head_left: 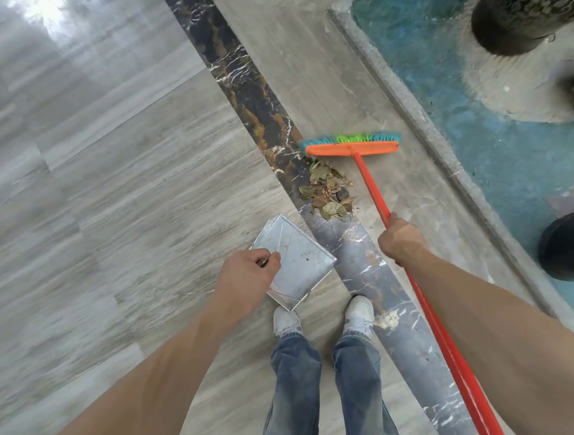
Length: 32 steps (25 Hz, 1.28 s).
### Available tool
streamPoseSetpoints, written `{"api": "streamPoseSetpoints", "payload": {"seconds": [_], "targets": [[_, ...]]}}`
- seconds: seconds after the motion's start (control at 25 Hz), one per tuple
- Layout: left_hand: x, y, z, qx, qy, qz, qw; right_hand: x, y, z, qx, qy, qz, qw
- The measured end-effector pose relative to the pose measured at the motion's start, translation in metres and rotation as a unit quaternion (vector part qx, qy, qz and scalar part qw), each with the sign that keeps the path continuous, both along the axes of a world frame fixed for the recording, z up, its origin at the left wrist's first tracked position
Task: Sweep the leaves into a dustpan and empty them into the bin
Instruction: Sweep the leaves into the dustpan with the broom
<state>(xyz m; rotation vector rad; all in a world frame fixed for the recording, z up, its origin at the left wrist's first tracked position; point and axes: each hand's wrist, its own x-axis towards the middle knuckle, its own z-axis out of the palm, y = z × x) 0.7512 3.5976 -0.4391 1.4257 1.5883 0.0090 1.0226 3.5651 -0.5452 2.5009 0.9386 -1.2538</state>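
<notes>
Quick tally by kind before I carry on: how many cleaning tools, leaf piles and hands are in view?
Brooms: 1, the broom, its handle held by the right hand.
Dustpans: 1, the dustpan, held by the left hand.
Leaf piles: 1, the leaves, lying between broom head and dustpan.
Hands: 2.
Total: 5.

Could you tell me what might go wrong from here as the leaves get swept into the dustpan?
1. The dustpan, held by the left hand, sits beside the leaves, not behind them; a straight pull of the broom may miss it.
2. The right hand steers the long handle alone, so leaves could scatter.
3. The shoes stand close and may catch leaves.
</notes>
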Motion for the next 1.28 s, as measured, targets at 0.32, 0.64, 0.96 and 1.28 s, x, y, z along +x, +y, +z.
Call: {"api": "streamPoseSetpoints", "payload": {"seconds": [0.32, 0.64, 0.96, 1.28], "targets": [[-0.004, 0.0, -0.002, 0.007, -0.001, -0.011, 1.0, -0.043, -0.055, 0.016, -0.033, 0.037, 0.029, 0.998], [-0.002, 0.001, 0.005, -0.009, -0.012, -0.013, 1.0, -0.084, -0.113, 0.059, -0.033, 0.163, 0.021, 0.986], [-0.002, 0.006, 0.006, -0.022, -0.021, -0.023, 0.999, -0.107, -0.175, 0.099, -0.075, 0.274, -0.067, 0.957], [-0.003, 0.002, 0.009, -0.015, -0.015, -0.011, 1.0, -0.081, -0.145, 0.109, -0.001, 0.246, -0.128, 0.961]]}}
